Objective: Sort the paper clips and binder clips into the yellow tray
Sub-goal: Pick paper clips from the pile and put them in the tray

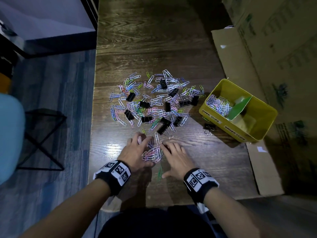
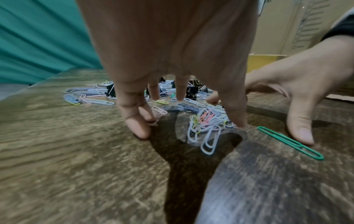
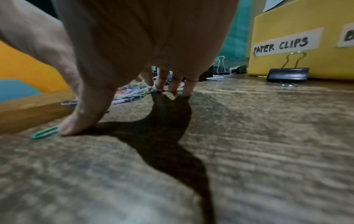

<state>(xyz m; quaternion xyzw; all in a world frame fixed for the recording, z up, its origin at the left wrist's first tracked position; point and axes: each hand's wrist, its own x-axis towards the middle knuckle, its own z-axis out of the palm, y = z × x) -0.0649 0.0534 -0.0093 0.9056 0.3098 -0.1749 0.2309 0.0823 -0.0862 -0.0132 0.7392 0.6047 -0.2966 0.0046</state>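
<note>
A wide scatter of pastel paper clips and black binder clips (image 1: 151,100) covers the middle of the wooden table. A small heap of paper clips (image 1: 153,153) lies between my hands. My left hand (image 1: 135,150) stands on its fingertips (image 2: 137,128) around the heap's left side, gripping nothing. My right hand (image 1: 176,157) is spread on the heap's right side. Its thumb (image 2: 300,133) touches a lone green paper clip (image 2: 287,142). The yellow tray (image 1: 212,115) sits at the right, with paper clips (image 1: 217,104) in the compartment labelled PAPER CLIPS (image 3: 281,44).
One binder clip (image 1: 209,127) lies against the tray's front wall. Cardboard boxes (image 1: 274,40) and a flat cardboard flap (image 1: 236,62) crowd the right side. The table's left edge (image 1: 93,117) drops to the floor, where a blue chair (image 1: 10,134) and a black frame (image 1: 42,134) stand.
</note>
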